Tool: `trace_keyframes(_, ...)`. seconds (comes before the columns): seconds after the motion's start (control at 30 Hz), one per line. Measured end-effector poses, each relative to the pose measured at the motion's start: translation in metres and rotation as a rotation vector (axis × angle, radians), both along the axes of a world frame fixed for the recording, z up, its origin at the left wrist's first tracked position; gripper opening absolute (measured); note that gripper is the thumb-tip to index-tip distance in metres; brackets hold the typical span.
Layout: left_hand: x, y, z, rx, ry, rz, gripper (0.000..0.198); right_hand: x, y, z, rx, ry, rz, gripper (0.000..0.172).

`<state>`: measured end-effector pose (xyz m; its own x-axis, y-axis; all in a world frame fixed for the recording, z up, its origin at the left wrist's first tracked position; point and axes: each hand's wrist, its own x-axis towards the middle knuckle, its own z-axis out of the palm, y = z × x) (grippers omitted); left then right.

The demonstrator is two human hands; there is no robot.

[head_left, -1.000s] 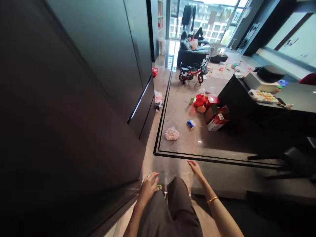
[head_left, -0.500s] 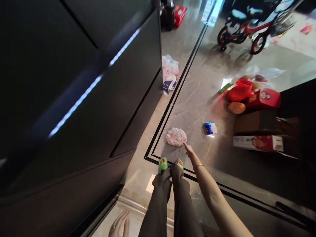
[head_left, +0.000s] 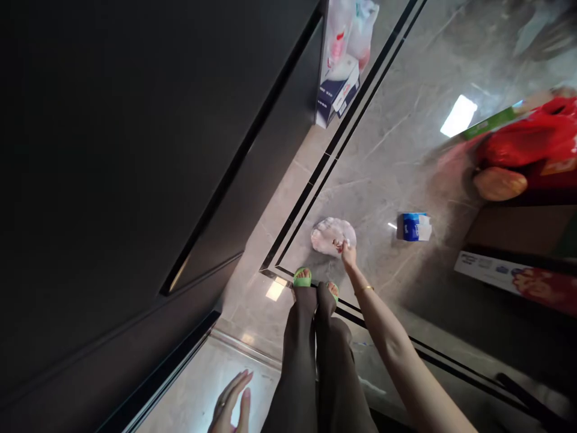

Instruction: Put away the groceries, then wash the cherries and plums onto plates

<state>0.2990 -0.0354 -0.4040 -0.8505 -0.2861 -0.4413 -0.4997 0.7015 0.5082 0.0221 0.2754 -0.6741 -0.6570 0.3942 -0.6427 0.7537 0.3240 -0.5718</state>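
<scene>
A clear plastic bag [head_left: 331, 234] with pinkish contents lies on the glossy marble floor just ahead of my green sandals [head_left: 302, 278]. My right hand [head_left: 347, 252] reaches down to the bag's near right edge, fingers pinched on it. My left hand [head_left: 232, 406] hangs low behind my leg at the bottom of the view, fingers stretched out and holding nothing. My dark trouser legs fill the bottom centre.
Dark cabinet fronts [head_left: 135, 150] wall off the left side. A white plastic bag with boxes [head_left: 340, 66] leans at the cabinet's far end. A small blue packet [head_left: 415, 227] lies right of the bag. Red bags [head_left: 527, 144] and a cardboard box [head_left: 514, 252] sit at the right.
I have bent down toward the floor. My right hand has moved from mid-air to the plastic bag and closed on its edge. My left hand has dropped back beside my leg.
</scene>
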Motion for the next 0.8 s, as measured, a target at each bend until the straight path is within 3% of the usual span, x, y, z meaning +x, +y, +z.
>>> trace_keyframes(0.13, -0.011, 0.033, 0.04, 0.084, 0.014, -0.077, 0.027, 0.034, -0.01, 0.08, -0.04, 0.013, 0.064, 0.059)
trace_keyframes(0.23, -0.024, 0.057, 0.075, 0.152, 0.01, -0.082, 0.028, 0.041, -0.006, 0.164, -0.103, 0.054, 0.147, 0.06)
trace_keyframes(0.3, -0.033, 0.071, 0.099, 0.191, 0.013, -0.051, 0.029, 0.047, 0.0, 0.235, -0.161, 0.063, 0.22, 0.06)
trace_keyframes(0.43, -0.048, 0.101, 0.151, 0.238, 0.053, 0.0, 0.035, 0.076, 0.008, 0.403, -0.268, 0.034, 0.389, 0.059)
trace_keyframes(0.5, -0.054, 0.12, 0.179, 0.213, 0.112, -0.014, 0.058, 0.097, 0.006, 0.483, -0.331, 0.009, 0.478, 0.058)
trace_keyframes(0.57, -0.054, 0.143, 0.211, 0.15, 0.18, -0.026, 0.091, 0.121, -0.001, 0.549, -0.411, 0.025, 0.583, 0.055)
trace_keyframes(0.67, -0.039, 0.18, 0.26, 0.061, 0.294, -0.009, 0.106, 0.164, -0.011, 0.622, -0.45, 0.157, 0.771, 0.046)
trace_keyframes(0.73, -0.025, 0.2, 0.287, 0.023, 0.376, 0.056, 0.095, 0.191, -0.015, 0.654, -0.445, 0.26, 0.906, 0.043)
trace_keyframes(0.8, -0.013, 0.204, 0.307, -0.01, 0.431, 0.203, 0.087, 0.211, -0.024, 0.674, -0.44, 0.343, 1.046, 0.043)
